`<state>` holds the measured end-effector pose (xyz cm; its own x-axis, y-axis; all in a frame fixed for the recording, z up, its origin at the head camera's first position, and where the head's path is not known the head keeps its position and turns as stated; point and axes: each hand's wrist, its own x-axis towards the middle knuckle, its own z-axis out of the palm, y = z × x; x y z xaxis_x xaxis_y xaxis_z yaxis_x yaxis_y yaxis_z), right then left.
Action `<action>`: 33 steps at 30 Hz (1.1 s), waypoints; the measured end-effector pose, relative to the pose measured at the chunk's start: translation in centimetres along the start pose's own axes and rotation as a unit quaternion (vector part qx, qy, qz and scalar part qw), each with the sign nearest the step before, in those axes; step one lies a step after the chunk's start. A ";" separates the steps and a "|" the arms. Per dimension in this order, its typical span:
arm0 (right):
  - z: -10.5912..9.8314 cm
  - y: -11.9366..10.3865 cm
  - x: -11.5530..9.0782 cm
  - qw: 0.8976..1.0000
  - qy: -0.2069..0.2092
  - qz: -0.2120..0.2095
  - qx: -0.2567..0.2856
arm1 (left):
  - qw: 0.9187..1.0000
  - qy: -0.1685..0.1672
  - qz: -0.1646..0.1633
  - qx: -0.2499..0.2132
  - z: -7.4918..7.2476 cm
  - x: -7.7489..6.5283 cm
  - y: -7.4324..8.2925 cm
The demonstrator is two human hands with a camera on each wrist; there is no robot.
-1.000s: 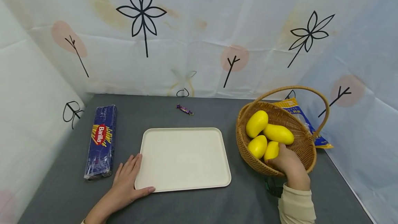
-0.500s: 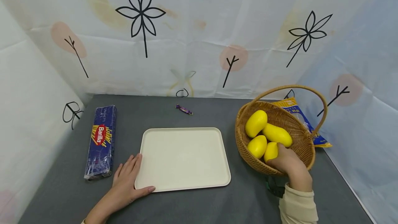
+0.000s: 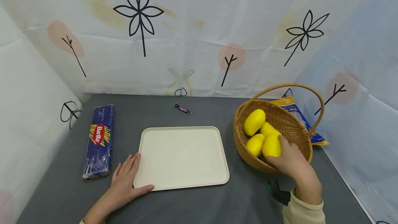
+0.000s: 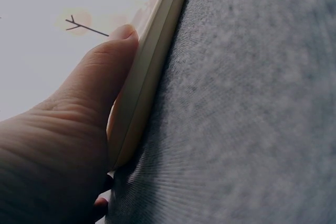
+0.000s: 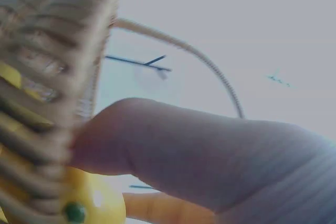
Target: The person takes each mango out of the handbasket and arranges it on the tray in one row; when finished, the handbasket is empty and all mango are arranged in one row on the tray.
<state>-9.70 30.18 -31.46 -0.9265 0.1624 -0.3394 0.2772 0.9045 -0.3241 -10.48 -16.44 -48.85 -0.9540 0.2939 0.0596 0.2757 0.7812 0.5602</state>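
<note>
My right hand (image 3: 290, 158) grips a smooth yellow mango (image 3: 272, 145) inside a wicker basket (image 3: 240, 141). In the right wrist view, a green spot marks the end of that mango (image 5: 100, 198), under my thumb. Other mangoes (image 3: 254, 122) lie beside it in the basket. My left hand (image 3: 124, 179) rests at the near left corner of a cream rectangular tray (image 3: 183, 158). Its fingers lie extended along the left edge and the thumb reaches along the near rim. The left wrist view shows the thumb (image 4: 100, 72) against the tray's rim (image 4: 144, 77).
A blue spaghetti box (image 3: 98, 141) lies to the left of the tray. One purple-wrapped candy (image 3: 182, 108) is behind the tray. Partly hidden by the basket is a blue and yellow packet (image 3: 293, 108). The basket's tall handle (image 3: 289, 85) arches above its back.
My right hand has lifted the mango slightly, so it now covers part of the mango behind. The right wrist has swung rightward. The left hand has stayed on the tray.
</note>
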 end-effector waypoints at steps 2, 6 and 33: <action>-0.1 -0.5 -0.6 1.000 0.014 -0.007 0.007 | 1.000 -0.001 0.000 0.000 0.0 0.0 0.0; -0.2 -1.7 -2.1 0.998 0.048 -0.024 0.017 | 1.000 0.012 0.006 0.003 0.1 -0.1 -0.1; 8.1 -15.5 -0.3 0.944 0.115 -0.280 0.127 | 0.999 0.032 0.008 0.025 0.3 -0.1 -0.3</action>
<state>-11.65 12.95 -33.45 -0.9684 -0.2061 0.1404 -0.2487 0.7552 -0.6065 -10.45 -16.52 -49.30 -0.9543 0.2728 0.1221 0.2958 0.8034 0.5167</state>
